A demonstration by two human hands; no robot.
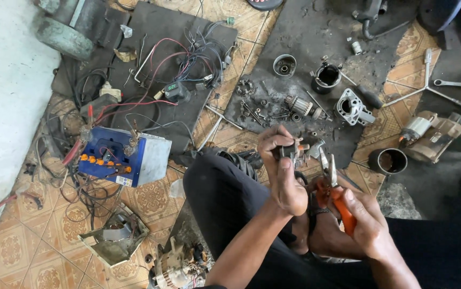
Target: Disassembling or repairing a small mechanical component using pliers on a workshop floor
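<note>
Orange-handled pliers (pixel 331 184) sit gripped in our right hand (pixel 367 222), jaws up beside the small metal part (pixel 293 151) pinched in our left hand (pixel 284 168) above our knee, off the black mat's (pixel 294 32) near edge. We steady the part, then bite squarely.

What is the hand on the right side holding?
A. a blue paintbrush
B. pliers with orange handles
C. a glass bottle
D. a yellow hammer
B: the right hand grips metal pliers with orange handles, their jaws pointing up toward the small metal motor part that the left hand holds.
</note>
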